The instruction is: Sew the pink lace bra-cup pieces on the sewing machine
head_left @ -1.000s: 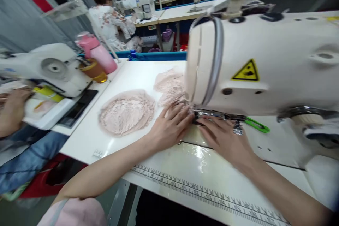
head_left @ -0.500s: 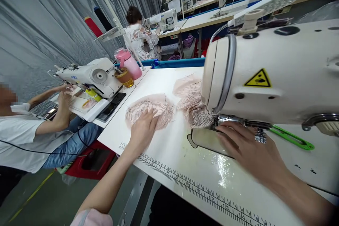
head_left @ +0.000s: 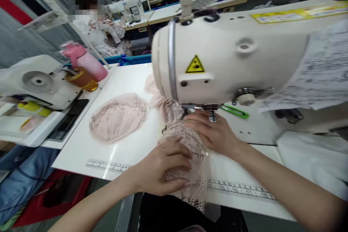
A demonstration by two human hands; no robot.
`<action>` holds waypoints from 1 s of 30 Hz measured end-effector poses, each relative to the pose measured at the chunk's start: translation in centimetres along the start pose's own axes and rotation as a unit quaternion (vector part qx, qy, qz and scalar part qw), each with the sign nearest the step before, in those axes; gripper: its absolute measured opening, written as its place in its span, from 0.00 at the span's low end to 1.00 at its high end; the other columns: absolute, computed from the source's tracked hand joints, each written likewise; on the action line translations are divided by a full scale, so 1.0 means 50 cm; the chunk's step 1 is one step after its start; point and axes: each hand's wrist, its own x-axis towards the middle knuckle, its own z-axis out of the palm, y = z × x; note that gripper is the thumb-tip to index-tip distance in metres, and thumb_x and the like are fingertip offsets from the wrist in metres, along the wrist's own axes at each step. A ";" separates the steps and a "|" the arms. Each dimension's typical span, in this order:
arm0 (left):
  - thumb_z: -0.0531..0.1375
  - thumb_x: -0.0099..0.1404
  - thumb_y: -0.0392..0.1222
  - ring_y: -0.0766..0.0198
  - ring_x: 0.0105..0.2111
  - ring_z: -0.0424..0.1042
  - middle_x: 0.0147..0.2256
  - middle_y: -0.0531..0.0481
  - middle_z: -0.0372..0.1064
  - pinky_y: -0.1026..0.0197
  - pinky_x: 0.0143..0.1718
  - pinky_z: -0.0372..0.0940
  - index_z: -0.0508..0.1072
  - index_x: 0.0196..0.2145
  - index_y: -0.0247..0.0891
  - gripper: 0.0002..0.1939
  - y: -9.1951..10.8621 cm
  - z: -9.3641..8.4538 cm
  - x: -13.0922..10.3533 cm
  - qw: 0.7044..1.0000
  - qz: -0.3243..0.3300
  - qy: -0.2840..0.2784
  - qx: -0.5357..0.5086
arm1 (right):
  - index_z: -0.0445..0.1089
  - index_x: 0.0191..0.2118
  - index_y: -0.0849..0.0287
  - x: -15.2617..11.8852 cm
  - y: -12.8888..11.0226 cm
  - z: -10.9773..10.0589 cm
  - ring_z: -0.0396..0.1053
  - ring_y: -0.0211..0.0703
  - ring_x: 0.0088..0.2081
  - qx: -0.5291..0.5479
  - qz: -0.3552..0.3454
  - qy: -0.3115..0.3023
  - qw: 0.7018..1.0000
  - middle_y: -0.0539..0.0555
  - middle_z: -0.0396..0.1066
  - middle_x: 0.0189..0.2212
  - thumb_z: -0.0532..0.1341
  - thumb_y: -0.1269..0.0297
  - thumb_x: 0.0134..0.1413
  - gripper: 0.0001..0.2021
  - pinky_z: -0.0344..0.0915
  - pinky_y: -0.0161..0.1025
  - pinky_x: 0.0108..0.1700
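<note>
A pale pink lace piece (head_left: 194, 145) with dark stitch lines runs from under the needle area of the white sewing machine (head_left: 212, 61) down over the table's front edge. My left hand (head_left: 165, 166) lies on this lace with its fingers spread and slightly bent. Beside the presser foot, my right hand (head_left: 213, 130) rests with fingers stretched out, touching the lace; its fingertips are partly hidden under the machine head. Another pink lace piece (head_left: 118, 117), rounded in shape, lies flat on the table to the left. More pink fabric (head_left: 157, 99) is bunched behind the needle.
Green thread snips (head_left: 235, 111) lie behind my right hand. A printed ruler (head_left: 239, 190) runs along the front of the white table (head_left: 130, 79). To the left stand a pink bottle (head_left: 87, 61), an amber cup (head_left: 83, 79) and another sewing machine (head_left: 35, 79). A person (head_left: 92, 25) sits farther back.
My left hand has left the rounded lace piece and moved right onto lace in front of the needle. That lace now spreads toward me. The view has turned right.
</note>
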 end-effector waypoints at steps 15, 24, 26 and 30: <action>0.50 0.68 0.35 0.45 0.58 0.64 0.58 0.33 0.64 0.45 0.55 0.66 0.63 0.59 0.22 0.24 -0.025 0.041 0.052 0.925 -0.023 0.084 0.369 | 0.72 0.29 0.55 -0.013 0.019 0.001 0.70 0.35 0.39 -0.073 -0.014 -0.064 0.995 0.45 0.77 0.37 0.54 0.82 0.55 0.15 0.63 0.38 0.42; 0.47 0.70 0.35 0.50 0.62 0.59 0.62 0.38 0.58 0.45 0.58 0.64 0.58 0.64 0.27 0.26 -0.081 0.011 0.070 0.935 -0.026 0.058 0.349 | 0.75 0.37 0.56 -0.019 0.019 0.004 0.72 0.36 0.35 -0.071 0.020 -0.072 0.995 0.48 0.78 0.37 0.52 0.82 0.56 0.18 0.66 0.39 0.41; 0.46 0.71 0.36 0.50 0.62 0.60 0.63 0.38 0.58 0.44 0.58 0.64 0.58 0.64 0.29 0.25 -0.091 0.008 0.074 0.936 -0.029 0.055 0.346 | 0.75 0.40 0.57 -0.021 0.020 0.007 0.72 0.38 0.38 -0.059 0.026 -0.081 0.995 0.49 0.78 0.39 0.52 0.82 0.56 0.18 0.66 0.40 0.41; 0.47 0.72 0.37 0.49 0.60 0.63 0.61 0.38 0.60 0.43 0.57 0.64 0.61 0.62 0.28 0.24 -0.106 0.000 0.082 0.937 -0.026 0.052 0.345 | 0.74 0.42 0.57 -0.020 0.017 0.010 0.73 0.39 0.40 -0.066 0.053 -0.119 0.989 0.49 0.77 0.45 0.50 0.83 0.55 0.21 0.64 0.40 0.39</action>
